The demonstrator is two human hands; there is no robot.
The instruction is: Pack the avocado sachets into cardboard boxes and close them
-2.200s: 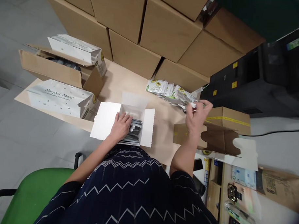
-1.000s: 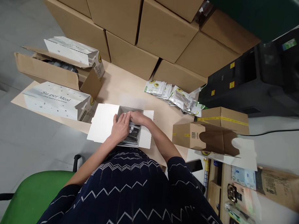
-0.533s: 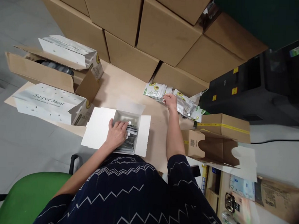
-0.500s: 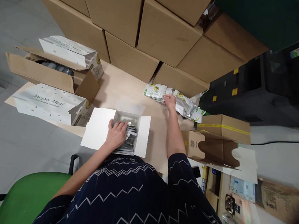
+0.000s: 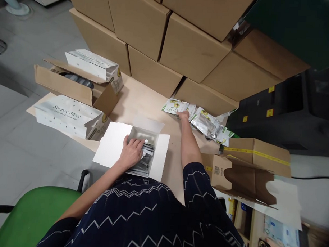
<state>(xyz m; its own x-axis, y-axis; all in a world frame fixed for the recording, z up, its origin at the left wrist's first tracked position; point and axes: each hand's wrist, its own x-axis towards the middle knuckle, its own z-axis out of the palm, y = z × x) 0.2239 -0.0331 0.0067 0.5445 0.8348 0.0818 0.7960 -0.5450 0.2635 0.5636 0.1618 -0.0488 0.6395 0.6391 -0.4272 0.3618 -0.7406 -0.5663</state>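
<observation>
An open white box [image 5: 161, 155] sits on the wooden table in front of me, with grey pouches [image 5: 146, 160] stacked inside it. My left hand [image 5: 131, 152] lies flat on those pouches, fingers spread. My right hand [image 5: 184, 114] reaches out to a loose pile of silver and green avocado-print sachets [image 5: 207, 124] at the back of the table. Its fingertips touch the leftmost sachet [image 5: 173, 105]. Whether the fingers pinch it is hidden.
White "Super Meal" cartons [image 5: 69, 114] and an open brown carton [image 5: 68, 86] stand at the left. A wall of brown cartons [image 5: 183, 48] rises behind the table. An open brown box [image 5: 249, 173] lies at the right. A green chair [image 5: 34, 212] is under me.
My right hand left the white box, reached back to the sachet pile and has slid a little left along it. My left hand has stayed on the pouches in the box.
</observation>
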